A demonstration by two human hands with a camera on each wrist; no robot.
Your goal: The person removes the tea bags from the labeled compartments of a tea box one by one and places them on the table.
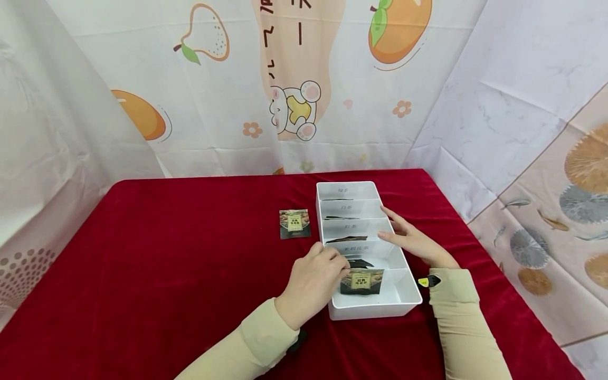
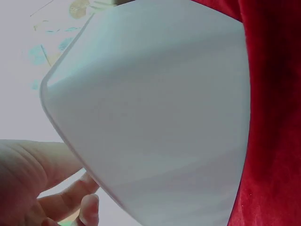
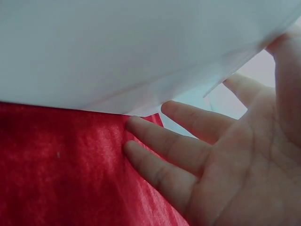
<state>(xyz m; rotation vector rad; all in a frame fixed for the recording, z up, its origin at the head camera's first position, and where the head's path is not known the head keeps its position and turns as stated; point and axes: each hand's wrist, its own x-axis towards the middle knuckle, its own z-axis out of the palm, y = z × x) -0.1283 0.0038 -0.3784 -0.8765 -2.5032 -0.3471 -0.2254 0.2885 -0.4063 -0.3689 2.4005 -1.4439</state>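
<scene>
A person's left hand (image 1: 311, 282) pinched a tea packet (image 1: 362, 282) in the nearest compartment of a white divided tray (image 1: 375, 309) on the red table (image 1: 166, 274), the right hand (image 1: 413, 240) resting open-fingered against the tray's side; a hasty release could probably leave the packet askew.

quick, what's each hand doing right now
Left hand: pinches a tea packet in the nearest compartment of the white divided tray.
Right hand: open, straight fingers resting against the tray's right wall.

Our head view looks down at the white tray (image 1: 369, 311); both wrist views press close against its walls.
</scene>
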